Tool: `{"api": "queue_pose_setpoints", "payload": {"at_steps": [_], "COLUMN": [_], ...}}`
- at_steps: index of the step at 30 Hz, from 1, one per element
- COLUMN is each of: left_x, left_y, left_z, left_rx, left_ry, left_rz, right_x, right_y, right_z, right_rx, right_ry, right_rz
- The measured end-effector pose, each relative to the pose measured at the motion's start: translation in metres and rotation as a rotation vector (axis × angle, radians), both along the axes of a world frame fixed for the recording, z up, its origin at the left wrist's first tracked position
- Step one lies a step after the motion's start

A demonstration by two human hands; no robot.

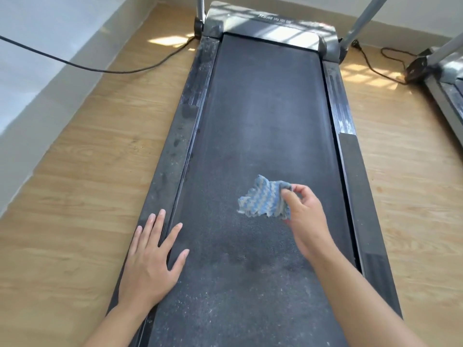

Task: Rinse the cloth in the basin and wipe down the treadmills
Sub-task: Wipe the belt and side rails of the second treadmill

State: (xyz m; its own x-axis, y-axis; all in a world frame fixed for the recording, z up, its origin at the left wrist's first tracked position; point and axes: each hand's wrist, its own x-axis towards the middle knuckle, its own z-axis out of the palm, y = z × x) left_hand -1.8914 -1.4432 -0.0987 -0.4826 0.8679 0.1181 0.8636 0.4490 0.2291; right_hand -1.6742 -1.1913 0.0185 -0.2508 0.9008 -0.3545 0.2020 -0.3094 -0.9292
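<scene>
Two treadmills show; the near treadmill fills the view, its long axis running straight away from us toward the silver motor hood, while the second treadmill only pokes in at the far right. Wooden floor lies on both sides. Between the side rails the dark belt is speckled with dust, thickest near us. Our left hand rests flat, fingers straight and spread, across the left rail and the belt's edge, holding nothing. Our right hand hovers over the belt's right half, its grip closed in a pinch of thumb and fingers on the upper right corner of the cloth. The blue-and-white cloth hangs crumpled to the left of that grip, over the belt's middle; whether it touches the belt we cannot tell. We judge the coming wipe turns on this: the holding hand is nearer the right rail, and strokes should follow the belt's length.
</scene>
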Motion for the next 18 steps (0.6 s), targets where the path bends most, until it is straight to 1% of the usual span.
{"api": "queue_pose_setpoints", "payload": {"at_steps": [2, 4, 5, 7, 8, 9, 13, 14, 16, 18], "left_x": [0.000, 0.001, 0.001, 0.000, 0.000, 0.000, 0.002, 0.001, 0.000, 0.000], "left_y": [0.000, 0.001, 0.001, 0.001, 0.001, 0.000, 0.000, 0.001, 0.001, -0.001], "left_z": [0.001, 0.000, 0.000, 0.001, 0.000, 0.001, -0.001, 0.000, 0.000, 0.001], "left_rx": [0.000, 0.002, 0.001, 0.002, 0.002, 0.001, -0.002, -0.002, -0.008, -0.018], "left_ry": [-0.003, -0.012, -0.009, 0.000, 0.000, 0.000, 0.006, 0.004, 0.000, 0.004], "left_rz": [0.003, 0.012, 0.012, 0.005, 0.003, 0.002, 0.004, 0.003, 0.005, 0.006], "right_x": [-0.011, -0.018, -0.023, -0.035, -0.042, -0.049, -0.081, -0.093, -0.125, -0.167], "right_y": [0.013, 0.019, 0.018, 0.010, 0.006, 0.004, 0.017, 0.020, 0.025, 0.029], "right_z": [-0.005, -0.013, -0.018, -0.034, -0.044, -0.052, -0.076, -0.079, -0.087, -0.093], "right_rx": [0.000, 0.142, 0.249, 0.456, 0.517, 0.557, 0.626, 0.702, 0.877, 0.910], "right_ry": [-0.038, -0.199, -0.292, -0.437, -0.498, -0.562, -0.831, -0.896, -0.933, -0.899], "right_rz": [-0.071, -0.083, -0.009, 0.261, 0.382, 0.458, 0.574, 0.615, 0.731, 0.826]}}
